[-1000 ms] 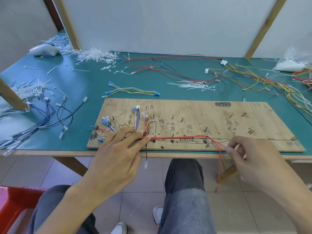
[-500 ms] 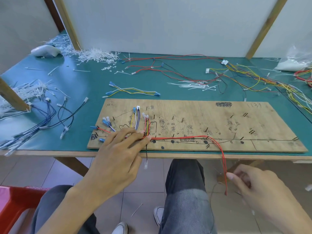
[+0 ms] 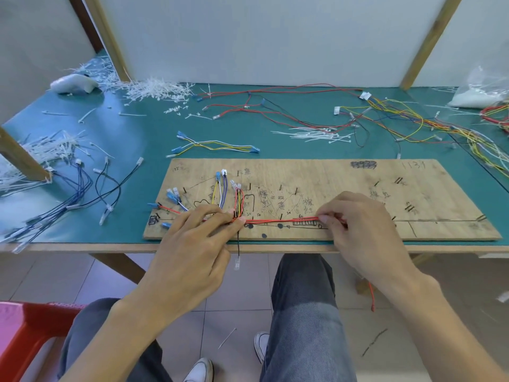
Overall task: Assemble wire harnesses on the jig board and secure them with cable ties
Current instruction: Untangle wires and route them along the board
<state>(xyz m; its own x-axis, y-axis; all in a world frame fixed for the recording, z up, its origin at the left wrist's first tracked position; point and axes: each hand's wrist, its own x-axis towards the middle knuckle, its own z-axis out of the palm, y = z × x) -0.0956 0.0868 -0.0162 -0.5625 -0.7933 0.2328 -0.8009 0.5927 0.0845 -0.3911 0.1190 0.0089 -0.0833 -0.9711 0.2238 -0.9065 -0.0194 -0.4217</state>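
- Two hands are on the red wires, which lie along the near edge of the board: the left hand presses them flat-fingered at the bend, and the right hand pinches them further along.
- A hard pull from the right could drag the bundle out from under the left fingers, or off the pins (small, hard to make out).
- The red tail hangs below the table and may snag on a knee.
- No tie shows on this run, so letting go would likely let it spring apart.
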